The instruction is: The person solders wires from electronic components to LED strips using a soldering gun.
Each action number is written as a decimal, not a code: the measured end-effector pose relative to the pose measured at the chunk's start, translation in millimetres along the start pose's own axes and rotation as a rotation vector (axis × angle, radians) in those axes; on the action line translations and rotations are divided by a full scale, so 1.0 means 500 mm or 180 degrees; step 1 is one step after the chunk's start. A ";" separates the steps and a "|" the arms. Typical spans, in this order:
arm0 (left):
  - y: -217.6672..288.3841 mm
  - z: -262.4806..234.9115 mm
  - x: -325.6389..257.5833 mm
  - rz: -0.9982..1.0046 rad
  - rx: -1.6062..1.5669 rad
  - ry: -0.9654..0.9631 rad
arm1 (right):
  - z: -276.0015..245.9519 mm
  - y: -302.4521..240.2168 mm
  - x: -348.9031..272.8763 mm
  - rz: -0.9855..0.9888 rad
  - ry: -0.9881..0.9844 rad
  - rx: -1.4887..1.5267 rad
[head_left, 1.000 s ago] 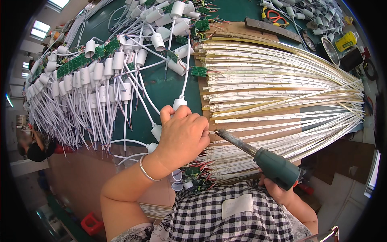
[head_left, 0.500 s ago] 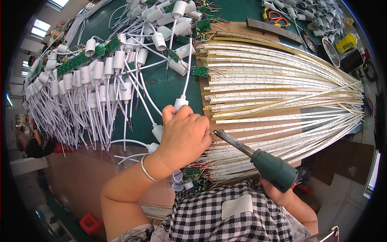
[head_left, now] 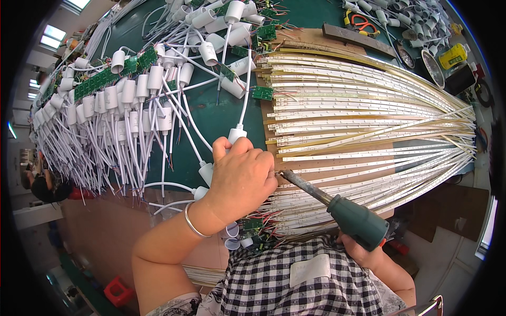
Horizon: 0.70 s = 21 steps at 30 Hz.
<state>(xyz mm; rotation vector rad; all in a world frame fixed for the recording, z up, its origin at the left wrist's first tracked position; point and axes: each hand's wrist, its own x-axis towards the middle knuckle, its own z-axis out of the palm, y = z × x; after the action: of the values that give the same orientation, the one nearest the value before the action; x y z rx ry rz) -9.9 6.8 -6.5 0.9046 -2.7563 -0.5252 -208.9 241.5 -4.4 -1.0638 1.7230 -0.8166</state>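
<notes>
My right hand (head_left: 363, 254) is wrapped round the dark green handle of a soldering iron (head_left: 358, 221), partly hidden behind it. The iron's metal rod slants up to the left, its dark tip close to my left fingertips. My left hand (head_left: 242, 179) is closed in a pinch by the left ends of the LED strips (head_left: 337, 169); what it grips is hidden under the fingers. A white cylindrical cap with a cable (head_left: 236, 134) touches or lies just beyond my left knuckles. Below my left wrist sits a small green circuit board (head_left: 252, 224) with red and white wires.
Many white cylindrical caps with cables (head_left: 142, 87) and green boards (head_left: 100, 84) cover the left of the green table (head_left: 203, 108). At the far right lie orange-handled scissors (head_left: 362, 23), a dark metal bar (head_left: 358, 39), a round dish (head_left: 432, 68) and a yellow bottle (head_left: 453, 55).
My hands and the soldering iron stay almost exactly in place. Far off at the left edge, another person has shifted slightly.
</notes>
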 end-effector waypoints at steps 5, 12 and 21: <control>0.000 -0.001 0.000 0.0005 0.0007 0.0001 | -0.002 0.001 0.002 -0.0058 0.0008 0.0018; 0.000 -0.001 0.002 -0.0004 -0.0012 -0.0039 | 0.000 -0.002 0.003 -0.0004 -0.0016 -0.0032; 0.000 0.001 0.000 0.0034 0.0002 0.0046 | -0.006 -0.005 0.002 -0.0003 0.0004 0.0251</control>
<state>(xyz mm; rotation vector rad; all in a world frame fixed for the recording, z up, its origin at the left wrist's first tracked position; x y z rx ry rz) -10.2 6.8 -6.9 0.8898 -2.7470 -0.5140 -211.3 239.7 -1.5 -1.0114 1.6776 -0.8785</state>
